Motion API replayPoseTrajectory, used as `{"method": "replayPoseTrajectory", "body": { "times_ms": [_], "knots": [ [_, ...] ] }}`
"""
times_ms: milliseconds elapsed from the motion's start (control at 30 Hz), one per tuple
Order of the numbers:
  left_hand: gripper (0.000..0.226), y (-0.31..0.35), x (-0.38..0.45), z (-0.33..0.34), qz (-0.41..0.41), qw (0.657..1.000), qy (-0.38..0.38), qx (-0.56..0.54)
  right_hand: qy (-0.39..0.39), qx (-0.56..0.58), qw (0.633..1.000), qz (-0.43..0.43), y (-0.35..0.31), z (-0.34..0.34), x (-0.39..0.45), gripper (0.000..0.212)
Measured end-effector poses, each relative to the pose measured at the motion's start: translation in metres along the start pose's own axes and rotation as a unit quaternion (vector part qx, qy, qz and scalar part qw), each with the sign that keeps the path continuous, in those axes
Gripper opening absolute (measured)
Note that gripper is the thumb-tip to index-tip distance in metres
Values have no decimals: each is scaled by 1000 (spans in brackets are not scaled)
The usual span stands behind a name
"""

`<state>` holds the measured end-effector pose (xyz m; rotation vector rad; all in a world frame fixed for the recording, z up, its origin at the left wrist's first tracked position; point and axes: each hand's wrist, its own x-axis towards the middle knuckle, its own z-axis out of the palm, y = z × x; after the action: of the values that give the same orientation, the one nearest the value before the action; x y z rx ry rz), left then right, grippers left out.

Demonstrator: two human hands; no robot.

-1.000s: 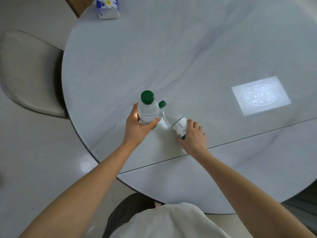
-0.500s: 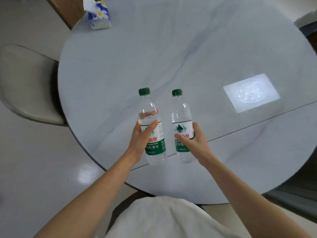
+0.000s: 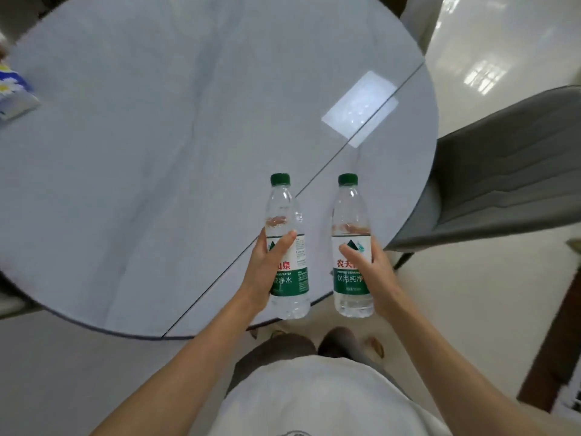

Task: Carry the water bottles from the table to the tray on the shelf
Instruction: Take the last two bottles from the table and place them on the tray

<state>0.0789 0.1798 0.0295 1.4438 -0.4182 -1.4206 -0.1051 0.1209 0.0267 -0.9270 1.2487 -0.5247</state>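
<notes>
From the head view, a round pale grey marble-patterned worktop (image 3: 141, 158) fills most of the scene, with a thin seam running diagonally across it and a bright rectangular light reflection (image 3: 360, 109) near its right side. A blue and white tissue pack with a daisy print (image 3: 14, 94) lies at the worktop's far left edge. A grey upholstered chair (image 3: 503, 171) stands just beside the worktop on the right, on a glossy cream floor (image 3: 490, 48).

The left hand (image 3: 267, 272) has its fingers wrapped round a clear plastic water bottle with a green cap and green label (image 3: 287, 247), held over the worktop's near edge. The right hand (image 3: 369, 272) grips a second clear green-capped water bottle (image 3: 350, 243), off the worktop's rim. Both bottles stand upright, long axes vertical, caps pointing up, side by side and apart.
</notes>
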Motion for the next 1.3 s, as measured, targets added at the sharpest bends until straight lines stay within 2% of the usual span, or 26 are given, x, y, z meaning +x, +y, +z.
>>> {"method": "replayPoseTrajectory", "body": {
  "times_ms": [67, 167, 233, 367, 600, 800, 900, 1067, 1233, 1300],
  "knots": [
    [46, -15, -3, 41, 1, 998, -33, 49, 22, 32, 999, -15, 11, -38, -18, 57],
    [29, -45, -11, 113, -3, 991, -84, 106, 59, 59, 996, -21, 32, -104, -44, 49],
    [26, -69, -18, 169, -12, 984, -125, 126, 93, 82, 992, -14, 49, -158, -64, 44],
    [42, -119, -41, 286, -44, 972, -182, 143, 145, 100, 984, 3, 79, -274, -108, 34],
    [65, -178, -52, 460, -102, 944, -260, 177, 260, 178, 949, 18, 105, -437, -155, 44],
    [41, -203, -18, 574, -124, 921, -297, 220, 331, 222, 917, 21, 104, -543, -140, 40],
    [33, -209, 16, 636, -129, 906, -327, 234, 350, 233, 907, 21, 92, -598, -118, 32],
    [17, -189, 75, 750, -140, 890, -358, 246, 363, 260, 895, 13, 34, -689, -68, 34],
    [25, -150, 142, 851, -128, 884, -370, 256, 365, 275, 889, -19, -39, -770, -5, 40],
    [22, -137, 170, 883, -121, 885, -366, 263, 357, 284, 889, -26, -64, -801, 24, 40]
  ]
}}
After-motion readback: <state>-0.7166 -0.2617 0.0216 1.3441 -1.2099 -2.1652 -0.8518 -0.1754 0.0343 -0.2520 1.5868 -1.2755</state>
